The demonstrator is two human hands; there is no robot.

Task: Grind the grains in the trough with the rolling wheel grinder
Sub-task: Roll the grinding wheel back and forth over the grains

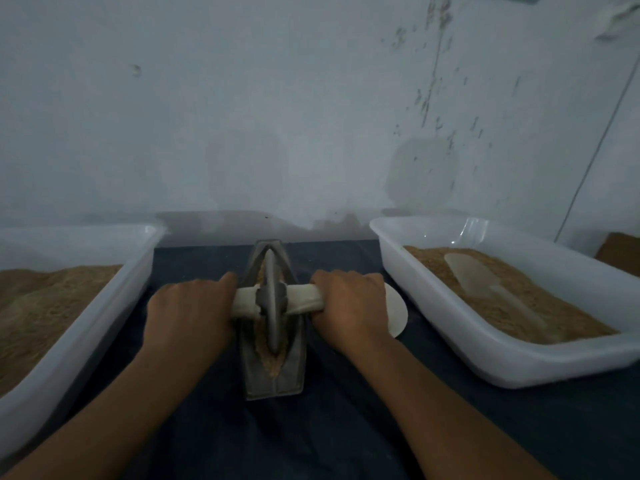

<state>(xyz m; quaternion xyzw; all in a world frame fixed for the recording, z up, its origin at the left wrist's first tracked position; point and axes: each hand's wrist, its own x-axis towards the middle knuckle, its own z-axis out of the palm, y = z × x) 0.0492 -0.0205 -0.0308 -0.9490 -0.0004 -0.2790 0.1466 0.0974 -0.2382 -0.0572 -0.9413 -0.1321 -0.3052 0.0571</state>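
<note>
On the far left we see a white tub full of brown meal. Next comes our left hand, with its fingers curled tight round the left end of the pale handle. In the middle sits the gray trough on the dark cloth, with tan grains inside. The wheel stands upright in the trough (right on the grains). Our right hand grips the right end of the handle. Just beside it lies a white disc. Last is another tub with meal and a pale scoop
</note>
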